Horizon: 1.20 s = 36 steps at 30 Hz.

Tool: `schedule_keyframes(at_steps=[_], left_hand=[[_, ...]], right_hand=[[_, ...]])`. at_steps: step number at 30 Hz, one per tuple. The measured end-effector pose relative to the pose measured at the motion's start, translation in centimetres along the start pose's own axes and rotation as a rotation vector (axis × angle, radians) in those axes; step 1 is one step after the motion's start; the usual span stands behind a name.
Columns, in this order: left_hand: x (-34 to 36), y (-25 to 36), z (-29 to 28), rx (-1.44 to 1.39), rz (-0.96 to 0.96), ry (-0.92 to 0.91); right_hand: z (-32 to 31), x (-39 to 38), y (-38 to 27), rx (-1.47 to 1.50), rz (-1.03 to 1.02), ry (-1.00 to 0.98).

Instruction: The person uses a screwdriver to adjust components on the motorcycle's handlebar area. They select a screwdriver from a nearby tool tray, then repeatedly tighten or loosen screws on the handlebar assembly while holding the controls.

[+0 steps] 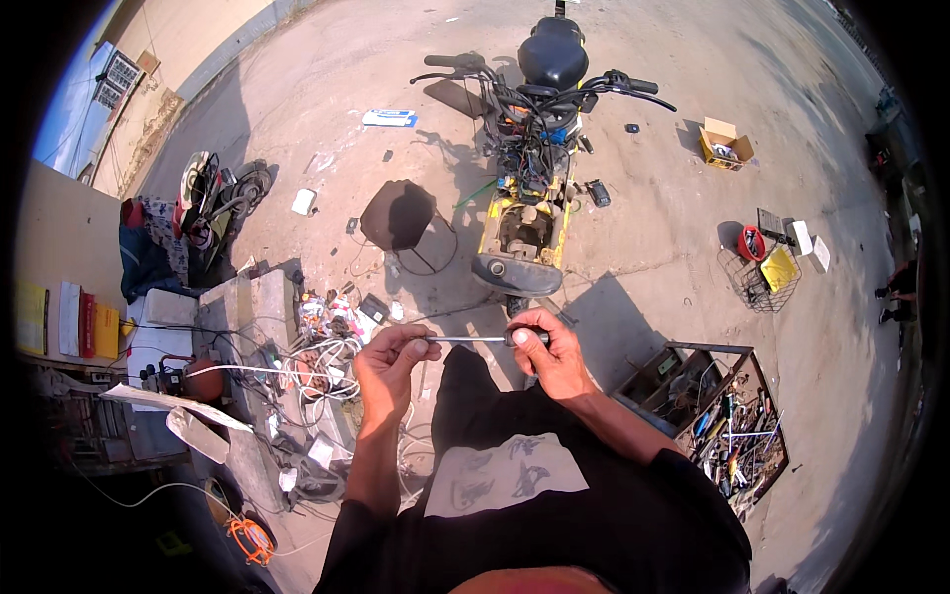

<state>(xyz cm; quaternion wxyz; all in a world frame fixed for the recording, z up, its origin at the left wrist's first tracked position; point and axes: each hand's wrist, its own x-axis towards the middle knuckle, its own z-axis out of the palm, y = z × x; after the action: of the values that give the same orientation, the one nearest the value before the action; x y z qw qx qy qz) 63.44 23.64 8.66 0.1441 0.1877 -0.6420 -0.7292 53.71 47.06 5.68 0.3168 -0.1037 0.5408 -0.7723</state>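
Observation:
Between my two hands, in front of my chest, a screwdriver [468, 339] lies level. My right hand [556, 358] is closed round its dark handle. Thumb and fingers of my left hand [388, 362] pinch the far end of its metal shaft; whatever sits at the tip is hidden by the fingers. Just beyond my hands stands a yellow electric scooter [492, 238] with its front panels off. Its wiring [534, 148] lies bare below the handlebars, and a dark seat [552, 54] is behind them.
An open metal toolbox [734, 441] full of tools stands at my right. On the left are a stool [398, 215], tangled white cables [332, 371] and an air compressor [203, 380]. Farther right sit a wire basket [760, 282] and an open cardboard box [725, 147].

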Motion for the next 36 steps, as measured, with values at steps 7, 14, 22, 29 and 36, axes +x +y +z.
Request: schedule_keyframes(at_steps=[7,14,22,29,36], left_hand=[[14.5,0.0,2.4,-0.049,-0.064,-0.41],[27.0,2.5,5.3,0.141,-0.227,-0.759],[35.4,0.9,4.8,0.06,-0.261,-1.061],[35.6,0.0,6.3,0.009,-0.301,-1.29],[32.2,2.1,6.8,-0.007,-0.284,-1.432]], right_hand=[[-0.2,5.9,1.9,0.347,-0.303,0.333],[1.5,11.0,-0.6,0.619,-0.197,0.565],[7.5,14.6,-0.8,0.427,-0.041,0.883],[13.2,14.6,0.4,0.242,-0.351,1.266],[15.6,11.9,3.0,0.61,-0.647,1.141]])
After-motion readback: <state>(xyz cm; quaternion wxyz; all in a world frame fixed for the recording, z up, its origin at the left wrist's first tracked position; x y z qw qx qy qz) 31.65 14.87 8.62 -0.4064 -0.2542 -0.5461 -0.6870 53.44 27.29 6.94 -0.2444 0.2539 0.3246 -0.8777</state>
